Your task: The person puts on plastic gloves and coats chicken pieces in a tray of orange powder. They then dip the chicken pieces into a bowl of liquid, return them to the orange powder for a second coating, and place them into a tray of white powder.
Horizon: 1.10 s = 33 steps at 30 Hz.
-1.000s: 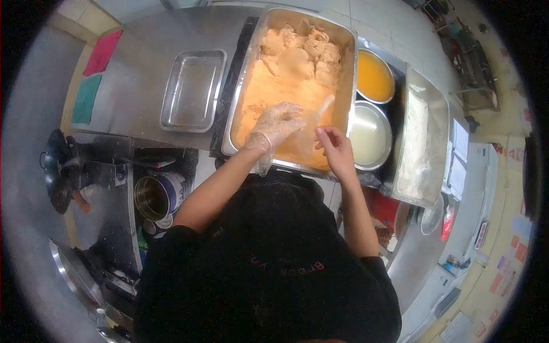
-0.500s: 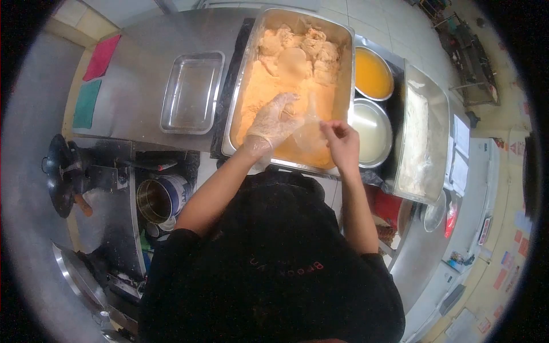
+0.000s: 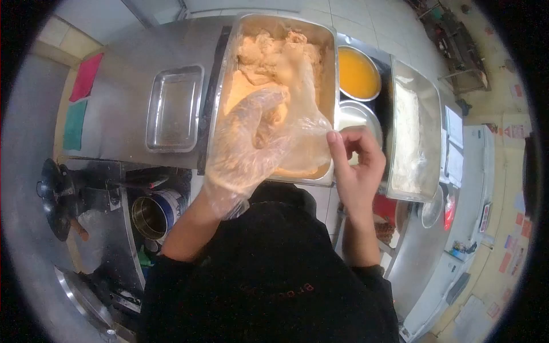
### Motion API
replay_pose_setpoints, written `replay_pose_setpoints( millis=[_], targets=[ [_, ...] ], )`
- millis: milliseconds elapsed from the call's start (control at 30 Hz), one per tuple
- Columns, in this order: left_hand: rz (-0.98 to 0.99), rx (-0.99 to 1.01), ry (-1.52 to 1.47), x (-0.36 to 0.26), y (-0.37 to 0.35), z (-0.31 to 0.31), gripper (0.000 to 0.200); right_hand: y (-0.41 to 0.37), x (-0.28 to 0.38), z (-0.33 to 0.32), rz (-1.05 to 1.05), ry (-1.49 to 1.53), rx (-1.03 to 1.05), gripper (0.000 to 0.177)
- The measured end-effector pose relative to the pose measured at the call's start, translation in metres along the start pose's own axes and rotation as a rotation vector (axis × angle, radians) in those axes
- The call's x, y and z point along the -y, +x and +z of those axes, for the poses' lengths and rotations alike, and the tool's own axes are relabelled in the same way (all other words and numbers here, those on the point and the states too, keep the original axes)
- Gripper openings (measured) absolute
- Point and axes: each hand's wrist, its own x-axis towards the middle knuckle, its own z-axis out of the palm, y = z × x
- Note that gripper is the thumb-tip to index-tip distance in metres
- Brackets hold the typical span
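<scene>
Clear plastic glove (image 3: 300, 108) sits loose over L hand (image 3: 246, 146), raised above big tray (image 3: 219, 86) of orange flour w/ coated pieces at far end. L fingers loosely spread inside, gripping nothing. R hand (image 3: 357, 166), bare, pinches glove's stretched edge btwn thumb & fingertips, just beside tray's near corner. 2 bowls (image 3: 357, 74) right of tray; small empty tray (image 3: 174, 108) left on counter (image 3: 123, 74).

Steel counter (image 3: 128, 66): small tray (image 3: 173, 108), breading pan (image 3: 226, 80)
</scene>
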Motion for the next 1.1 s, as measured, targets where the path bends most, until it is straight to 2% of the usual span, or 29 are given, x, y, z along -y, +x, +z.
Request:
replay_pose_setpoints(
  millis=[67,100,167,233,267,333,367,433,500,567,600,667,700,767,800,833,900,933,1000,1033,1100],
  targets=[
    [-0.134,-0.069,-0.225,-0.008,-0.005,0.000,0.057,-0.001,0.002,0.001,-0.039,-0.005,-0.002,0.019],
    [-0.137,-0.066,-0.225,-0.007,-0.002,0.000,0.057,-0.001,0.002,0.003,-0.045,-0.040,-0.004,0.018],
    [-0.085,-0.040,0.026,0.000,0.006,0.000,0.049,-0.001,-0.001,0.004,-0.054,-0.072,-0.004,0.017],
    [-0.054,-0.030,0.039,0.024,0.011,0.011,0.047,-0.001,-0.014,0.010,-0.053,-0.321,0.005,0.012],
    [-0.028,-0.016,0.050,0.034,0.010,0.017,0.045,-0.005,-0.019,0.014,-0.058,-0.315,0.007,0.012],
    [-0.014,-0.017,0.082,0.038,0.010,0.028,0.040,-0.016,-0.024,0.022,-0.333,-0.216,-0.208,0.013],
    [-0.002,-0.012,0.108,0.039,0.010,0.035,0.035,-0.020,-0.022,0.026,-0.339,-0.213,-0.204,0.013],
    [0.042,-0.023,0.126,0.046,0.008,0.050,0.035,-0.032,-0.016,0.034,0.074,-0.157,0.069,0.020],
    [0.098,-0.034,0.140,0.059,0.007,0.065,0.036,-0.030,-0.034,0.036,0.120,-0.222,0.121,0.025],
    [0.247,-0.003,0.214,0.074,0.002,0.077,0.032,-0.033,-0.057,0.036,0.341,-0.063,0.372,0.031],
    [0.250,-0.003,0.213,0.076,-0.001,0.082,0.032,-0.040,-0.079,0.040,0.339,-0.064,0.370,0.031],
    [0.237,0.116,0.341,0.078,-0.008,0.094,0.033,-0.054,-0.119,0.049,0.551,0.441,0.176,0.035],
    [0.239,0.115,0.339,0.081,-0.009,0.101,0.033,-0.049,-0.113,0.049,0.549,0.439,0.174,0.035],
    [0.276,0.070,0.189,0.085,-0.011,0.115,0.037,-0.033,-0.094,0.051,0.790,1.164,-0.129,0.040],
    [0.080,0.169,0.039,0.085,-0.015,0.121,0.041,-0.028,-0.092,0.048,0.899,1.254,-0.151,0.045],
    [0.078,0.168,0.039,0.088,-0.015,0.125,0.041,-0.027,-0.099,0.047,0.900,1.254,-0.150,0.045],
    [0.281,0.126,0.116,0.087,-0.010,0.126,0.042,-0.024,-0.109,0.046,0.873,1.565,-0.083,0.049],
    [0.285,0.128,0.115,0.083,-0.007,0.122,0.042,-0.023,-0.105,0.045,0.869,1.565,-0.085,0.049],
    [0.144,0.269,0.324,0.073,-0.001,0.112,0.044,-0.022,-0.089,0.040,0.750,1.565,-0.023,0.060],
    [0.143,0.265,0.324,0.070,0.000,0.111,0.044,-0.018,-0.078,0.038,0.749,1.563,-0.018,0.060],
    [0.002,0.311,0.296,0.066,-0.002,0.110,0.044,-0.012,-0.063,0.036,0.822,1.603,-0.007,0.059]
  ],
)
